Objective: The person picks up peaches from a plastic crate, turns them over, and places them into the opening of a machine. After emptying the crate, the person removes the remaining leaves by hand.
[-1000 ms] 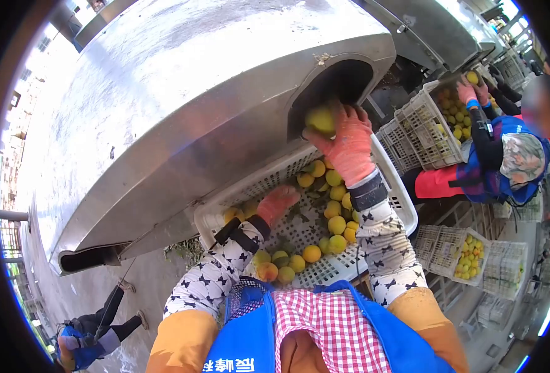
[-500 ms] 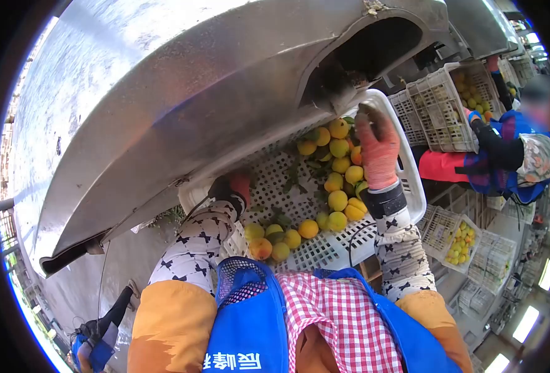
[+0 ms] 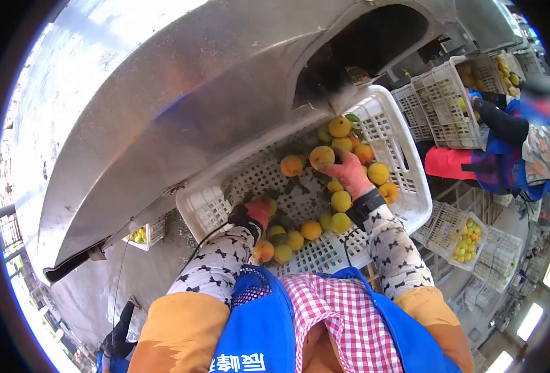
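Note:
A white plastic crate with slotted walls and base lies under a metal chute. Yellow-orange fruits lie along its near side and its right part, with some green leaves among them. Inside the right half, my right hand, in an orange-pink glove, has its fingers round a yellow fruit. My left hand, also gloved, reaches into the left part of the crate beside the fruits there. Its fingers are mostly hidden in shadow, so what they hold cannot be made out.
The large metal chute hangs over the crate's far side. At the right, a co-worker in a blue vest handles a fruit crate. More crates stand below. Another person is at lower left.
My right hand has moved left from the crate's right side and taken hold of a fruit. My left hand has moved slightly right and down. Some fruits at the right have shifted.

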{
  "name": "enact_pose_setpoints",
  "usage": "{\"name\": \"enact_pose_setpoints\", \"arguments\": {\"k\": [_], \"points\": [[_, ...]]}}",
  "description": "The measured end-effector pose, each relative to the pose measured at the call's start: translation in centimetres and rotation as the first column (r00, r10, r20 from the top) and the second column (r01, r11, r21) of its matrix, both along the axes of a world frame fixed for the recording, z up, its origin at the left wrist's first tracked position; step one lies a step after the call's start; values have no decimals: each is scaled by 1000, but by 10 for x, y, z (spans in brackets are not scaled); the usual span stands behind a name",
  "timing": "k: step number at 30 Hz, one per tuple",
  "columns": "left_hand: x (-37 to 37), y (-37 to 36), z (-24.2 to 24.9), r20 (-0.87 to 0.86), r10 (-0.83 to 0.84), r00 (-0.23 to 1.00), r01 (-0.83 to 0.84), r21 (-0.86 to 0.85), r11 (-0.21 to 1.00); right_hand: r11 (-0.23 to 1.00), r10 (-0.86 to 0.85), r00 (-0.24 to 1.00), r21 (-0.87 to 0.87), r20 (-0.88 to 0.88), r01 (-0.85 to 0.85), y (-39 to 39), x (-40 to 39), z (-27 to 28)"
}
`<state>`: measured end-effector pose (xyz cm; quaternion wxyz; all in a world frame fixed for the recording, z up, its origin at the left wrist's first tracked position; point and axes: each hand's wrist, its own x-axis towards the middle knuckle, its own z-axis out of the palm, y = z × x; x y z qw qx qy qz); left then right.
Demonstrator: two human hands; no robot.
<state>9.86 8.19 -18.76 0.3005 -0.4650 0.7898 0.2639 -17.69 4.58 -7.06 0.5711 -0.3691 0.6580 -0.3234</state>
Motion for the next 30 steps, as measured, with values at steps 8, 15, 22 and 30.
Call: {"name": "enact_pose_setpoints", "arguments": {"k": [8, 15, 22, 30], "points": [[2, -15, 0, 94, -47, 994, 32, 155, 987, 884, -22, 884, -404, 468, 236, 11, -17, 123], [-15, -66, 78, -328, 782, 530, -403, 714, 573, 662, -374, 821, -744, -432, -90, -59, 7, 148], [-15, -54, 178, -376, 866, -329, -167, 926, 339, 804, -392, 433, -531, -812, -268, -68, 37, 130], [-34, -63, 194, -545, 751, -374, -209, 838, 504, 695, -395, 845, -719, -359, 19, -88, 37, 138]]}}
